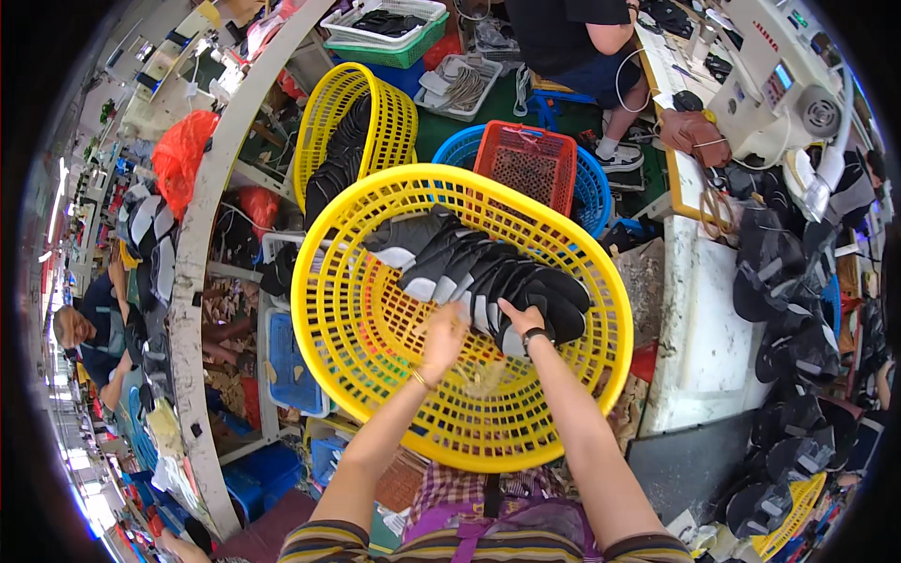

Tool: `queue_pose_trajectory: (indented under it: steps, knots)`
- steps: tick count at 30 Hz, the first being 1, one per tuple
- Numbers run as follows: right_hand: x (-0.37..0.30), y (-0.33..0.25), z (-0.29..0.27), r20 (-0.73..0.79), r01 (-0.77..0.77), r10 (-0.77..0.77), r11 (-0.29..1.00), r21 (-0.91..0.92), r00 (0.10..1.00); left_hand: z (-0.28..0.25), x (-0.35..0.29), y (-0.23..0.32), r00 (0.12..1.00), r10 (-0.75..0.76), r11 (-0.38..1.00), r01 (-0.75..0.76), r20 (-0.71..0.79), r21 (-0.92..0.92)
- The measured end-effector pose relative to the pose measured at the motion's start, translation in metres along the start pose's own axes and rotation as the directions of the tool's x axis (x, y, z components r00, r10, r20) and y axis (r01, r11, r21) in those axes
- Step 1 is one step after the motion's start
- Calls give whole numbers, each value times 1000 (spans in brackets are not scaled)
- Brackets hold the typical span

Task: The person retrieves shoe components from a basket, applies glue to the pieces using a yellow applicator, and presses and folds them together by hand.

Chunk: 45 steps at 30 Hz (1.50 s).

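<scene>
A large oval yellow basket (462,450) is tilted in front of me, over my lap. Inside it lies a row of overlapping black and grey shoe uppers (469,272), running from the upper left to the right side. My right hand (524,321), with a dark band at the wrist, grips the uppers at the near right end, thumb on top. Beside them, on their near side, is my left hand (444,336), a bracelet at its wrist. Motion smears its fingers, so whether they hold anything is unclear.
Behind stands another yellow basket (399,113) of dark uppers. A red crate (526,164) rests in a blue basket (601,192). At right, a white sewing machine (774,94) and heaped uppers (784,347); at left, a bench edge (192,310). Other people sit nearby.
</scene>
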State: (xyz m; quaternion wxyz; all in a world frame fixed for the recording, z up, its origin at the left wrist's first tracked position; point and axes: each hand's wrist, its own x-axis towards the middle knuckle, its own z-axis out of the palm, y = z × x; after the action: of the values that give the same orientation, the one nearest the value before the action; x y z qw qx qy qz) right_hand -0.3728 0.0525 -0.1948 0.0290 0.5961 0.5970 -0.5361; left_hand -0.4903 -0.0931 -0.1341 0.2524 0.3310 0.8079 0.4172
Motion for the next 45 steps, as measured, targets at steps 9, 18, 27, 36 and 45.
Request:
queue_pose_trajectory:
  steps: [9, 18, 27, 36, 45]
  knots:
    - [15, -1, 13, -286, -100, 124, 990, 97, 950, -108, 154, -31, 991, -134, 754, 115, -21, 647]
    - [20, 38, 8, 13, -112, 122, 851, 512, 992, -110, 138, -7, 824, -418, 553, -104, 383, 827]
    - [32, 63, -7, 16, -123, 130, 874, 471, 991, -109, 154, -108, 499, -400, 488, 826, 769, -283]
    - [-28, 42, -28, 110, -49, -27, 772, 633, 994, -83, 59, 35, 793, -161, 938, 308, 587, -159]
    - [-207, -17, -199, -185, 482, -605, 375, 792, 775, -162, -82, 267, 716, 521, 852, -469, 464, -234]
